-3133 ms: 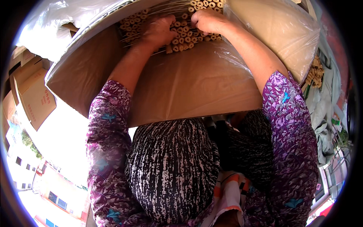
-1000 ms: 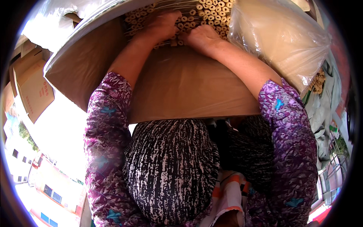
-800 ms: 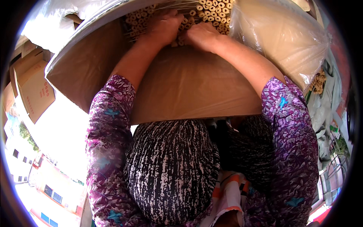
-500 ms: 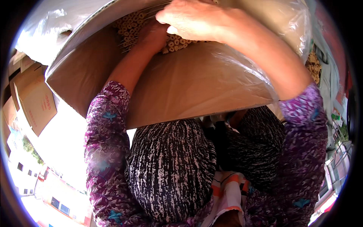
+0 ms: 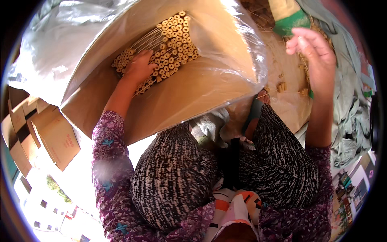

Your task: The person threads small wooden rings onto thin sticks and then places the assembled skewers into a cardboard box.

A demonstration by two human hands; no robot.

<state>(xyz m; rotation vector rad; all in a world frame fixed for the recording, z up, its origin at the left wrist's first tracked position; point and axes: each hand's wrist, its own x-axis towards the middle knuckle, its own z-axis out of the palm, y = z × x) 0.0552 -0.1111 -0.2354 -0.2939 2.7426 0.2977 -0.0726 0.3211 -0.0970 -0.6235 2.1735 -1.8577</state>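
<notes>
In a cardboard box [image 5: 161, 101] tilted in front of me stand many thin sticks with tan ring-shaped ends [image 5: 177, 34], packed close together. My left hand [image 5: 139, 66] reaches in and rests on the ring ends at the left side. Its thumb sticks out apart from the fingers, which are partly hidden. Up at the right, outside the box, my right hand [image 5: 316, 48] is raised, its fingers loosely bent and apart, with nothing visible in them. Just beyond its fingertips is a tan and green bag [image 5: 292, 23].
Clear plastic sheeting [image 5: 48, 44] lines the box and spills over its left side. Flattened and folded cartons [image 5: 56, 135] stand at the left. Right of the box, small tan pieces [image 5: 281, 87] lie on a brown sheet [image 5: 280, 107]. Grey-green cloth [image 5: 346, 117] bunches along the right edge.
My right hand has left the box and moved right, toward the bag. My left hand stays among the sticks. More of the box's inside now shows.
</notes>
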